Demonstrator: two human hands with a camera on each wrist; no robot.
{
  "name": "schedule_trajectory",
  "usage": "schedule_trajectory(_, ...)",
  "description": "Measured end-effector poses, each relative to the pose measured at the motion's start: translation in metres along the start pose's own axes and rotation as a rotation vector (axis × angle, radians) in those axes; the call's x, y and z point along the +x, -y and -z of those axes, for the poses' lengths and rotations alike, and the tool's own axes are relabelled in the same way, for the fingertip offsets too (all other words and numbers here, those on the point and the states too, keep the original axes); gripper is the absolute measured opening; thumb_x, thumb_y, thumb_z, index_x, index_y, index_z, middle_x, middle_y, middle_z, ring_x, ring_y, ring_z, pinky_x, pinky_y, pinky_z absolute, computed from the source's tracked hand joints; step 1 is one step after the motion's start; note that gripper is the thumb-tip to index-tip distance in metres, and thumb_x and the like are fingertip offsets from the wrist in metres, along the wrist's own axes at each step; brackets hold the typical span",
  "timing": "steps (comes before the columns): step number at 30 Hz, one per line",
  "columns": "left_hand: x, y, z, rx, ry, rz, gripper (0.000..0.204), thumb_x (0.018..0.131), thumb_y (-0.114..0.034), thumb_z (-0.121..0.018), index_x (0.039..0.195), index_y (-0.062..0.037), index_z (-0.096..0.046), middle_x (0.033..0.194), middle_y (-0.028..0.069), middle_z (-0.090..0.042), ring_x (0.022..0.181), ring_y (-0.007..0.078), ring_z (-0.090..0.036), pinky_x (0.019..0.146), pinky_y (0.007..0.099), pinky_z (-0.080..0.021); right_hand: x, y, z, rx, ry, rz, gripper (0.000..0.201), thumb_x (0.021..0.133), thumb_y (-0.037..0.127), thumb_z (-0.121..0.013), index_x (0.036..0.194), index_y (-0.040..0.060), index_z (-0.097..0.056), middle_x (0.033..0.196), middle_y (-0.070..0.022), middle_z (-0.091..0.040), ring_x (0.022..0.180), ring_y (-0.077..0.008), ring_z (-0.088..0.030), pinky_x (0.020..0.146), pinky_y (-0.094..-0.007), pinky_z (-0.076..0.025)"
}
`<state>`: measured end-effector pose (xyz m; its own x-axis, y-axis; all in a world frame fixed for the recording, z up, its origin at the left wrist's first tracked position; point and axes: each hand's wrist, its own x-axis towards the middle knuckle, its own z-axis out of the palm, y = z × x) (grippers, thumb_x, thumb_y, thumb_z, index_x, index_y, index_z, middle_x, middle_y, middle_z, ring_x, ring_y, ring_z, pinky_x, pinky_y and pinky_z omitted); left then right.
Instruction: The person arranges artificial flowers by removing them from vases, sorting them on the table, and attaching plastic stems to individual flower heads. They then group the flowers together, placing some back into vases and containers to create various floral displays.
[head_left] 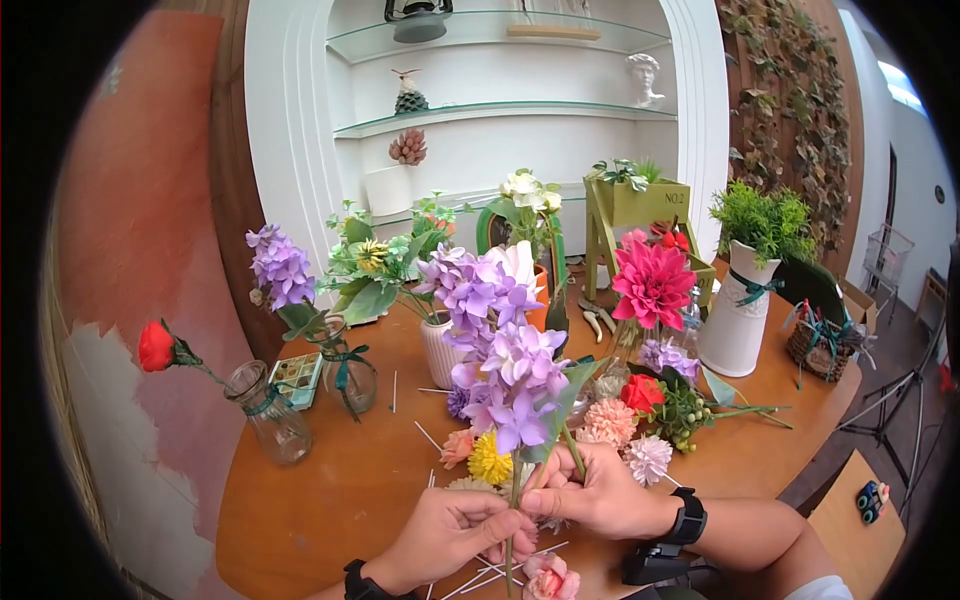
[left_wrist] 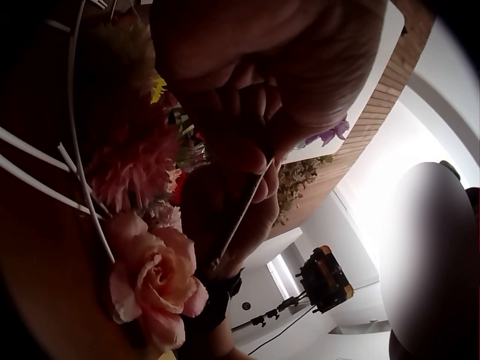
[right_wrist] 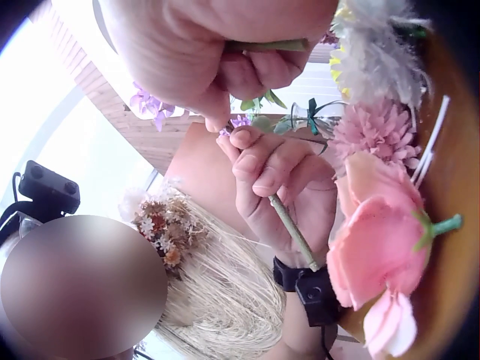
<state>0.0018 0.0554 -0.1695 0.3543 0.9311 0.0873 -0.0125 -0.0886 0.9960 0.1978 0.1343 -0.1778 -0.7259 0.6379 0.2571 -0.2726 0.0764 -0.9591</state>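
In the head view, a tall artificial purple flower spray (head_left: 520, 380) stands upright over the table's front, a green leaf (head_left: 568, 408) at its right side. My left hand (head_left: 450, 535) pinches its stem, whose lower end (right_wrist: 294, 229) sticks out below the fingers in the right wrist view. Close beside it, my right hand (head_left: 600, 495) grips a second green stem (head_left: 573, 452) while its thumb and fingertip meet near the purple spray's stem. That second stem's cut end shows past the curled fingers in the right wrist view. A pink rose head (head_left: 551, 578) lies just below the hands.
Loose flower heads, including a yellow one (head_left: 490, 458), and several white sticks (head_left: 490, 575) lie around the hands. Glass vases (head_left: 272, 420) stand at left, a ribbed white pot (head_left: 441, 350) behind, and a tall white vase (head_left: 738, 325) at right. Pliers (head_left: 598, 320) lie farther back.
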Motion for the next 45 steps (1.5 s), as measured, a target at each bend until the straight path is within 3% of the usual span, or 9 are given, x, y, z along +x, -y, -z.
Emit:
schedule_trajectory(12,0.000,0.001,0.001,-0.075,0.034,0.029,0.027,0.098,-0.021,-0.055,0.099,0.0041,-0.066,0.085,0.0073,-0.069,0.071,0.0083,-0.064,0.062,0.0196,-0.050,-0.002,0.006,-0.002,0.008,-0.032,-0.035,0.013,0.091,0.013,-0.067,0.090,0.0018,-0.061,0.063,0.0074,-0.048,0.058,-0.0003,-0.040,0.055,-0.0185,-0.035)
schedule_trajectory(17,-0.001,0.002,0.002,-0.070,0.018,0.033,0.028,0.098,-0.021,-0.055,0.100,0.0051,-0.066,0.086,0.0085,-0.070,0.072,0.0098,-0.065,0.064,0.0211,-0.052,0.001,0.010,0.004,-0.141,0.021,-0.002,0.013,0.090,0.014,-0.068,0.092,0.0024,-0.062,0.063,0.0095,-0.045,0.058,0.0005,-0.036,0.051,-0.0190,-0.029)
schedule_trajectory(20,-0.001,0.003,0.002,-0.055,-0.027,0.025,0.028,0.097,-0.020,-0.056,0.102,0.0062,-0.065,0.087,0.0095,-0.070,0.073,0.0111,-0.066,0.065,0.0222,-0.054,0.007,0.009,0.012,-0.005,-0.014,-0.023,0.013,0.090,0.013,-0.069,0.093,0.0026,-0.062,0.063,0.0106,-0.041,0.056,0.0004,-0.033,0.050,-0.0192,-0.027)
schedule_trajectory(24,0.000,0.008,0.001,-0.119,-0.164,-0.032,0.032,0.096,-0.018,-0.058,0.117,0.0060,-0.057,0.085,0.0129,-0.068,0.076,0.0173,-0.067,0.064,0.0252,-0.053,0.008,0.016,0.013,0.161,-0.018,-0.032,0.029,0.096,0.023,-0.061,0.117,0.0068,-0.050,0.062,0.0094,-0.037,0.053,-0.0012,-0.032,0.048,-0.0209,-0.025)
schedule_trajectory(25,0.000,0.010,0.001,-0.112,-0.154,-0.036,0.032,0.096,-0.018,-0.058,0.117,0.0060,-0.057,0.085,0.0129,-0.068,0.076,0.0173,-0.067,0.064,0.0252,-0.053,0.009,0.015,0.014,0.086,-0.020,-0.042,0.030,0.101,0.030,-0.049,0.122,0.0087,-0.044,0.064,0.0068,-0.036,0.053,-0.0029,-0.030,0.047,-0.0216,-0.024)
schedule_trajectory(26,0.001,0.011,0.001,-0.154,-0.201,-0.086,0.035,0.095,-0.018,-0.059,0.122,0.0030,-0.051,0.085,0.0128,-0.068,0.076,0.0179,-0.067,0.064,0.0257,-0.054,0.009,0.014,0.015,0.082,-0.027,-0.030,0.030,0.101,0.030,-0.049,0.122,0.0087,-0.044,0.064,0.0068,-0.036,0.053,-0.0029,-0.030,0.047,-0.0216,-0.024)
schedule_trajectory(29,0.005,0.014,0.002,-0.185,-0.290,-0.157,0.042,0.095,-0.019,-0.059,0.129,-0.0023,-0.042,0.086,0.0134,-0.066,0.075,0.0190,-0.067,0.063,0.0265,-0.054,0.009,0.015,0.011,0.170,-0.083,-0.038,0.034,0.106,0.032,-0.028,0.119,0.0068,-0.045,0.065,0.0027,-0.029,0.052,-0.0070,-0.025,0.046,-0.0223,-0.023)
schedule_trajectory(38,0.004,0.016,0.011,-0.161,-0.288,-0.187,0.040,0.095,-0.014,-0.058,0.128,-0.0073,-0.037,0.086,0.0183,-0.065,0.069,0.0208,-0.067,0.049,0.0227,-0.050,0.009,0.014,0.016,0.252,-0.132,-0.026,0.030,0.100,0.026,-0.035,0.111,0.0017,-0.049,0.065,0.0013,-0.031,0.050,-0.0085,-0.027,0.045,-0.0237,-0.024)
schedule_trajectory(45,-0.007,0.005,0.012,-0.072,-0.149,-0.220,0.043,0.097,-0.005,-0.051,0.137,-0.0041,-0.037,0.092,0.0184,-0.067,0.059,0.0112,-0.056,0.052,0.0207,-0.044,0.011,0.018,0.014,0.247,-0.220,0.005,0.028,0.098,0.023,-0.040,0.103,0.0015,-0.056,0.061,0.0032,-0.031,0.048,-0.0069,-0.026,0.043,-0.0227,-0.023)
